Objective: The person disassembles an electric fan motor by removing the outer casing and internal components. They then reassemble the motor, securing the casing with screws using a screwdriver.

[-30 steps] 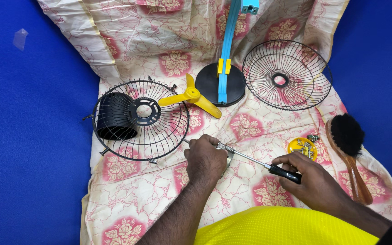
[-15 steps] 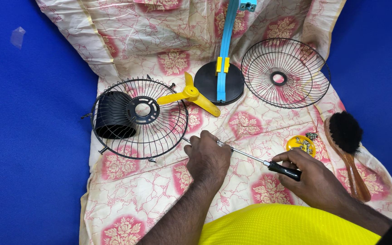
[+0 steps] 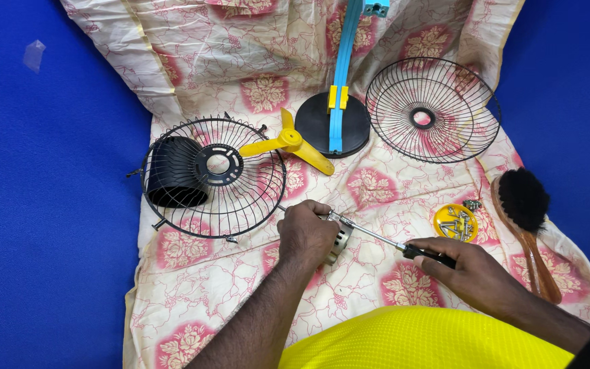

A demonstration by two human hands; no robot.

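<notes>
My left hand [image 3: 306, 236] is closed over a small silver fan motor [image 3: 339, 244] lying on the flowered cloth [image 3: 206, 287]. My right hand [image 3: 469, 270] grips the black handle of a screwdriver [image 3: 390, 242]; its metal shaft runs up-left with the tip at the motor by my left fingers. Just left of my left hand lies a black wire fan guard [image 3: 223, 181] with a black cylindrical housing [image 3: 172, 171] on it. A yellow fan blade [image 3: 291, 145] rests at the guard's right rim.
A black round base with a blue stand [image 3: 336, 109] sits behind, a second wire guard [image 3: 431, 109] to its right. A yellow lid holding several screws [image 3: 455, 222] and a wooden brush [image 3: 527, 219] lie at the right. Blue surface [image 3: 49, 205] surrounds the cloth.
Both hands have shifted slightly with the screwdriver still set against the motor; nothing was picked up or let go.
</notes>
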